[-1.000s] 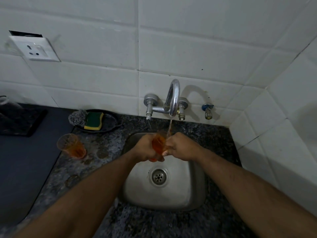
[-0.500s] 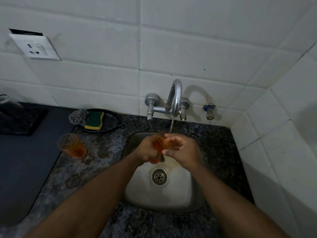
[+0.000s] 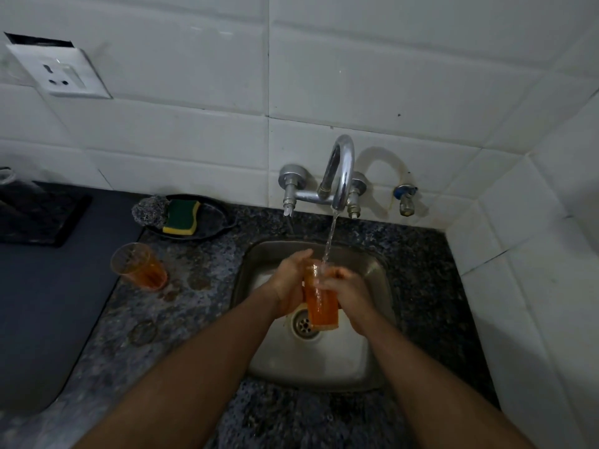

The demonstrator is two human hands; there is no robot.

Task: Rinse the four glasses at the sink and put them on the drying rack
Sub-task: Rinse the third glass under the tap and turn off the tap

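Over the steel sink [image 3: 372, 367], both hands grip the orange translucent plastic glass [image 3: 321, 303], left hand [image 3: 288, 283] and right hand [image 3: 348, 293], mouth up to catch the tap stream [image 3: 329, 241].

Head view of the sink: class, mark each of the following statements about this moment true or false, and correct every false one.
1. Water runs from the tap onto the held orange glass. True.
2. The left hand and right hand both hold that glass over the sink. True.
3. A second orange glass lies inside the sink. False: it stands on the countertop, left of the sink.
4. The sponge floats in the sink. False: it sits in a dark dish by the wall.
5. A wall socket is at upper left. True.
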